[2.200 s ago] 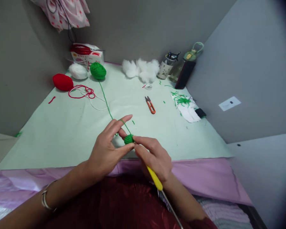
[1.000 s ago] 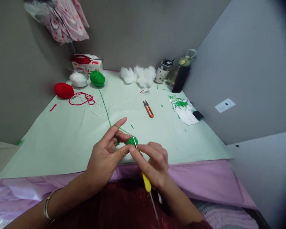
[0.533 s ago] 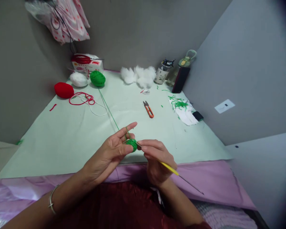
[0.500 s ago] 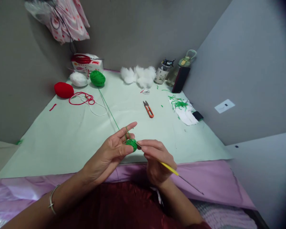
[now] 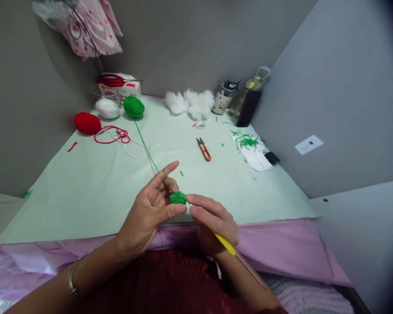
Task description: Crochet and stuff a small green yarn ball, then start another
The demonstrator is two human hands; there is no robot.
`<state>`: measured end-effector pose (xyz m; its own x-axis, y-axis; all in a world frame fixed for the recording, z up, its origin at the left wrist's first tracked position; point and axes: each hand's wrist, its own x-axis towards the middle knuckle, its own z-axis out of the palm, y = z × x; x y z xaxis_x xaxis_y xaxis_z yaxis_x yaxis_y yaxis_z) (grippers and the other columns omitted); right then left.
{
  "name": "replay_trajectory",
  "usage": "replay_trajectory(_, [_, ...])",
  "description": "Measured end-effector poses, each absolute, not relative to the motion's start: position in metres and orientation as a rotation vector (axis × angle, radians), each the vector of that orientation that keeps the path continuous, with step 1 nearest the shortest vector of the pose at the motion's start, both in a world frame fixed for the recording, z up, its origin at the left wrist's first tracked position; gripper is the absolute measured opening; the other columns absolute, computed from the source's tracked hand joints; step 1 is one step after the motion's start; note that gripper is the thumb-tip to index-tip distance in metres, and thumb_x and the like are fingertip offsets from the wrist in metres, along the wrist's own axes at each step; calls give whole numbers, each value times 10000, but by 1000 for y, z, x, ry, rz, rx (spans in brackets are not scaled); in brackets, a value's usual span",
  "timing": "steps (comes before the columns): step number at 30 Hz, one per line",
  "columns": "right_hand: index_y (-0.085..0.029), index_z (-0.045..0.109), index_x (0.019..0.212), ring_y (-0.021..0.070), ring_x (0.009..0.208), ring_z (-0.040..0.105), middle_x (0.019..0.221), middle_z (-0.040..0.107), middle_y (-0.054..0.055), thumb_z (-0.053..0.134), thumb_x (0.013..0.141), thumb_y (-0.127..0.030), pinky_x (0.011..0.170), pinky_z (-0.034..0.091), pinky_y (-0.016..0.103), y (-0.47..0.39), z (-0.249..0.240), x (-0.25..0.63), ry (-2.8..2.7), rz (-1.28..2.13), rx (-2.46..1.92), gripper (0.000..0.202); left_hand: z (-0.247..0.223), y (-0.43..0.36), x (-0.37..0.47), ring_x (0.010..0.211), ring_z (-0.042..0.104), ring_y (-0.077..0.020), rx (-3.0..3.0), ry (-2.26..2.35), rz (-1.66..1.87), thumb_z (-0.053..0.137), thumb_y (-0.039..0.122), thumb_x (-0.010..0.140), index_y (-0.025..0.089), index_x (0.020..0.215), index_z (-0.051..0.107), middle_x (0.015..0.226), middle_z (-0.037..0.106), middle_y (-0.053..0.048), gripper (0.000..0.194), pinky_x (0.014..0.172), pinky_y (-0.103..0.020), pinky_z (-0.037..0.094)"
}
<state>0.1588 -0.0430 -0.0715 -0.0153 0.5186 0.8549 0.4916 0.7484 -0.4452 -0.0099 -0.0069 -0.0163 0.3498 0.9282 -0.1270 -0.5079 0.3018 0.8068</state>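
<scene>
Between the thumb and fingers of my left hand (image 5: 152, 203) is a small green crochet piece (image 5: 177, 198). Green yarn (image 5: 146, 146) runs over my raised left index finger and back to a green yarn ball (image 5: 134, 107). My right hand (image 5: 218, 220) grips a crochet hook (image 5: 225, 244) with a yellow handle. The hook's tip meets the right edge of the crochet piece, and its other thin metal end sticks out past my right wrist. Whether the tip sits inside a stitch I cannot tell.
Orange thread snips (image 5: 204, 149) lie mid-table. Red (image 5: 87, 123) and white (image 5: 107, 108) yarn balls sit at the left. White stuffing (image 5: 198, 104), a pen cup (image 5: 222, 100), a bottle (image 5: 239, 104) and a leaning phone (image 5: 249, 109) stand at the back. Green scraps lie on white tissue (image 5: 257, 158).
The raised left index finger and the crochet piece have shifted slightly left. My right hand has turned, so the hook's rear end points more steeply down. The yarn over the finger looks straighter.
</scene>
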Motion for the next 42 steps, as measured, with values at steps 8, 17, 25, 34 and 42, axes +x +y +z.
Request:
replay_trajectory(8, [-306, 759, 1140, 186, 902, 789, 1047, 812, 46, 574, 1004, -164, 723, 678, 337, -39, -57, 146, -1354, 387, -727, 270, -20, -1, -17, 881, 538, -105, 677, 586, 935, 870, 192, 747, 275, 1315, 731, 929, 594, 15, 590, 875, -182, 449])
replay_trajectory(17, [-210, 769, 949, 184, 718, 759, 861, 783, 52, 658, 961, -260, 702, 653, 366, -32, -36, 163, -1242, 824, -830, 122, -21, 10, -29, 840, 548, -153, 856, 708, 816, 833, 265, 747, 232, 1253, 771, 931, 630, -15, 511, 826, -282, 447])
replay_trajectory(25, [-227, 780, 947, 153, 692, 739, 838, 769, 24, 678, 945, -254, 686, 619, 317, -26, -36, 169, -1227, 937, -779, 105, -17, 8, -26, 633, 538, -122, 807, 611, 699, 715, 344, 895, 180, 1305, 730, 748, 652, -13, 442, 648, -271, 449])
replay_trajectory(34, [-205, 745, 886, 143, 611, 714, 784, 762, 21, 711, 931, -331, 626, 609, 285, -21, -37, 166, -1142, 1018, -771, 138, -23, 12, -27, 677, 571, -103, 774, 600, 692, 667, 355, 972, 206, 1260, 762, 783, 673, -21, 338, 680, -233, 480])
replay_trajectory(42, [-291, 802, 983, 156, 840, 707, 957, 783, 28, 678, 969, -238, 750, 577, 301, -23, -37, 149, -1186, 899, -735, 135, -22, 14, -29, 1123, 677, -184, 952, 605, 739, 845, 237, 836, 329, 1316, 723, 1164, 746, -26, 504, 1030, -298, 484])
